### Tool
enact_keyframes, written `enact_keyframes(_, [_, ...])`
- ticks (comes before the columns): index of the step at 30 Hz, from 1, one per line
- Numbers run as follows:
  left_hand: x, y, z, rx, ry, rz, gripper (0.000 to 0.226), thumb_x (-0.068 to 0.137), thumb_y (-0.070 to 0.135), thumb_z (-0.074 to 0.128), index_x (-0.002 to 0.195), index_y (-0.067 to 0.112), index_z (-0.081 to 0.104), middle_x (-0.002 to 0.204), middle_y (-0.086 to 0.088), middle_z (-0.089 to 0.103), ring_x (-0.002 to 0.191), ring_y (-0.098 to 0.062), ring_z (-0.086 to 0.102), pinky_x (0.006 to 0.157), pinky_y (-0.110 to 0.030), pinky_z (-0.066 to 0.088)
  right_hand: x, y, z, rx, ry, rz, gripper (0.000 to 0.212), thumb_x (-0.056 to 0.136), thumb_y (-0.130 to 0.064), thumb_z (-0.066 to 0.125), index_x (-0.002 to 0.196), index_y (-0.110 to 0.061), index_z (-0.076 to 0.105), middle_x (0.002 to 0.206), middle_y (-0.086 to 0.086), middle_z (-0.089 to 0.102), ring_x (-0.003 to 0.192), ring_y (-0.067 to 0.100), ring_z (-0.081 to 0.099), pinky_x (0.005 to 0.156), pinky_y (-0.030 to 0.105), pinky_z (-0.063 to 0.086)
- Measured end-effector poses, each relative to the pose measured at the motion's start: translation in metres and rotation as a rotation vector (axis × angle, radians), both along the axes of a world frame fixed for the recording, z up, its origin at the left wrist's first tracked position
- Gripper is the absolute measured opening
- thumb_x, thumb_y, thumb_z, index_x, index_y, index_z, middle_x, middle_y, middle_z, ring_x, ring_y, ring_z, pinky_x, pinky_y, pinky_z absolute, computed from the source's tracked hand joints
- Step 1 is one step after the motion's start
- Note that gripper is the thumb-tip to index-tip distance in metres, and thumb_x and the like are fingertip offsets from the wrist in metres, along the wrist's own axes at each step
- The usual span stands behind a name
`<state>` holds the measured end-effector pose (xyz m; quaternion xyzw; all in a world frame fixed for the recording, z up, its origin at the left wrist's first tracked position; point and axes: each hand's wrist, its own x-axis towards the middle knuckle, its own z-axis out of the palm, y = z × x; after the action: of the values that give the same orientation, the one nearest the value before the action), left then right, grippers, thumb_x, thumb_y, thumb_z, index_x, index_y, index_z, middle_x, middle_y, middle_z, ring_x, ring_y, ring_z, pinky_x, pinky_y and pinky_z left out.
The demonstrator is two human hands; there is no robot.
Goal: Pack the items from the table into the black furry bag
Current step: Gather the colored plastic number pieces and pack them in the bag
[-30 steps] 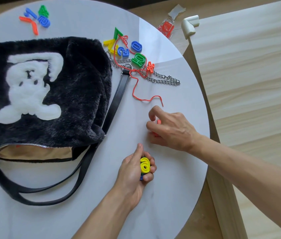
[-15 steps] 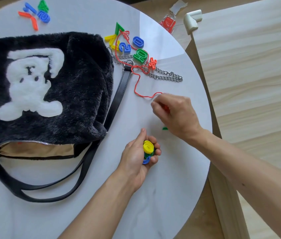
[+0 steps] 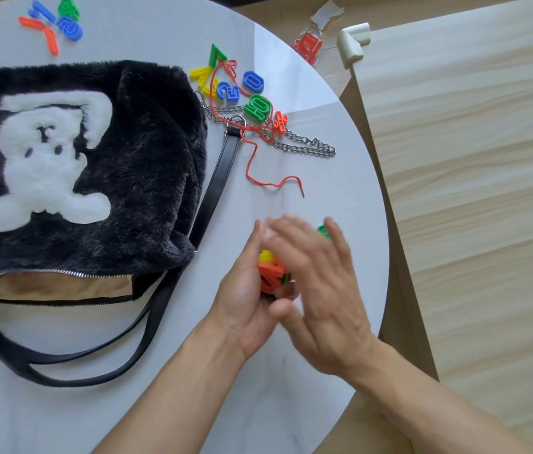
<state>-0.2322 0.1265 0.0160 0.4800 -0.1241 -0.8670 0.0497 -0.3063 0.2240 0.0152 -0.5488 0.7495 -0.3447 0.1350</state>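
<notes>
We see the left hand (image 3: 248, 290) cupped around a small stack of plastic numbers (image 3: 270, 270) near the right edge of the round table (image 3: 160, 388). The right hand (image 3: 320, 286), blurred, fingers spread, covers the stack; whether it grips we cannot tell. The black furry bag (image 3: 94, 178) lies at the left edge, zipper open. More numbers (image 3: 235, 90), red string (image 3: 258, 172) and chain (image 3: 301, 145) lie toward the far edge.

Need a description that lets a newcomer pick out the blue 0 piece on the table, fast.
Start at the black furry bag on the round white table and move to the cluster of plastic pieces past its upper right corner. The blue 0 lies at the cluster's right edge, above the green piece. It is a plain closed ring, clear of the red string.
</notes>
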Motion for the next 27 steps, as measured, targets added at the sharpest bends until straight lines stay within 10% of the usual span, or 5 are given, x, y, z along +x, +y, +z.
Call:
enact_keyframes(4, [0.006, -0.005, -0.004, -0.019, -0.091, 0.008, 0.041, 0.097, 0.04, 0.054, 0.071, 0.013, 0.07, 0.07, -0.005, 0.062, 0.053, -0.012, 0.053, 0.035, -0.015, 0.03, -0.041, 0.003, -0.017, 0.289, 0.032, -0.325, 0.059, 0.093, -0.047, 0.059, 0.144, -0.018, 0.05, 0.138, 0.01, 0.047, 0.117, 0.025, 0.053, 0.089, 0.05, 0.05])
enact_keyframes(9, [0.026, 0.0, -0.008, 0.007, -0.189, -0.002, 0.041, 0.099, 0.038, 0.054, 0.071, 0.011, 0.068, 0.067, -0.006, 0.063, 0.052, -0.013, 0.053, 0.035, -0.015, 0.032, -0.055, 0.0, -0.039, 0.564, 0.299, -0.096, 0.056, 0.084, -0.033, 0.077, 0.136, -0.029, 0.056, 0.126, 0.007, 0.049, 0.105, 0.027, 0.052, 0.054, 0.037, 0.052])
enact_keyframes(17, [0.053, 0.001, -0.002, 0.067, -0.242, -0.003, 0.041, 0.1, 0.039, 0.053, 0.076, 0.009, 0.067, 0.067, -0.007, 0.064, 0.051, -0.013, 0.056, 0.035, -0.015, 0.035, -0.051, -0.008, -0.02, 0.441, 0.072, -0.066, 0.031, 0.091, -0.016, 0.074, 0.122, -0.014, 0.07, 0.103, 0.008, 0.057, 0.093, 0.025, 0.054, 0.076, 0.045, 0.053])
enact_keyframes(22, [0.07, -0.008, 0.011, 0.049, -0.127, -0.03, 0.044, 0.103, 0.039, 0.044, 0.084, 0.017, 0.076, 0.081, -0.003, 0.072, 0.067, -0.013, 0.065, 0.049, -0.02, 0.048, 0.021, -0.034, 0.045, 0.244, -0.265, 0.072, 0.031, 0.089, -0.022, 0.074, 0.12, -0.025, 0.071, 0.101, -0.006, 0.057, 0.086, 0.005, 0.056, 0.07, 0.017, 0.048])
enact_keyframes(27, [0.105, -0.027, 0.033, 0.086, -0.019, 0.053, 0.064, 0.093, 0.068, 0.04, 0.081, 0.017, 0.076, 0.09, -0.002, 0.068, 0.095, -0.018, 0.065, 0.085, -0.029, 0.05, 0.085, -0.065, 0.075, 0.318, 0.001, 0.174, 0.027, 0.079, 0.003, 0.073, 0.102, -0.011, 0.076, 0.092, 0.001, 0.067, 0.084, 0.024, 0.061, 0.061, 0.039, 0.051])
